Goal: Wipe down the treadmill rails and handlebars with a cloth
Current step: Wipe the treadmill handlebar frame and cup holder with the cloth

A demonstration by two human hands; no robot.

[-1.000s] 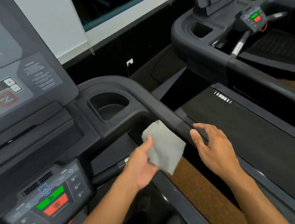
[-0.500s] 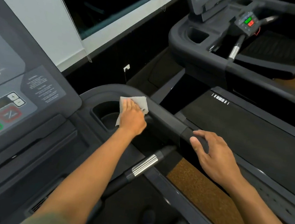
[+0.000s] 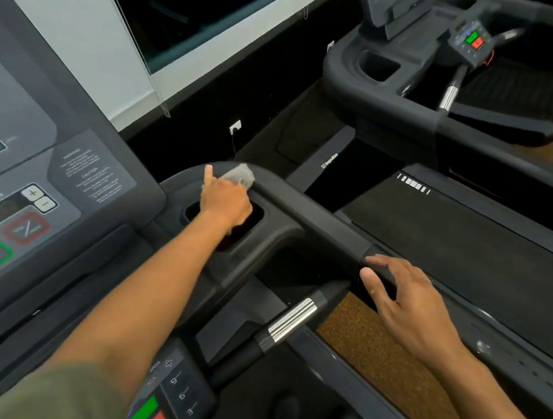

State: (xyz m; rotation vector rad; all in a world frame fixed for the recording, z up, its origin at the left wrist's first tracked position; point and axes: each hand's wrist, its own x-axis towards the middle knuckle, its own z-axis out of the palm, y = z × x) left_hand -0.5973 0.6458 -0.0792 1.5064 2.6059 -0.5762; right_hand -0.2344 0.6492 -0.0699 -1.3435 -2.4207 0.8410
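The cup holder [image 3: 249, 221] sunk into the treadmill's right-hand console wing looks empty as far as its dark well shows, though the left hand [image 3: 226, 200] and wrist cover most of it. A second cup holder [image 3: 379, 66] on the neighbouring treadmill [image 3: 418, 98] also shows nothing inside.

The left hand presses the grey cloth [image 3: 241, 175] flat against the curved top of the handrail [image 3: 302, 209], just beyond the cup holder's far rim; the fingers are closed over the cloth with the forefinger stretched out along the rail. The right hand [image 3: 405, 303] rests open on the dark grip end of the same handrail, fingers spread, holding nothing.

Half a second ago the cloth sat on the near edge of the cup holder; it has since slid up and away onto the bend of the rail. The right hand has stayed where it was.
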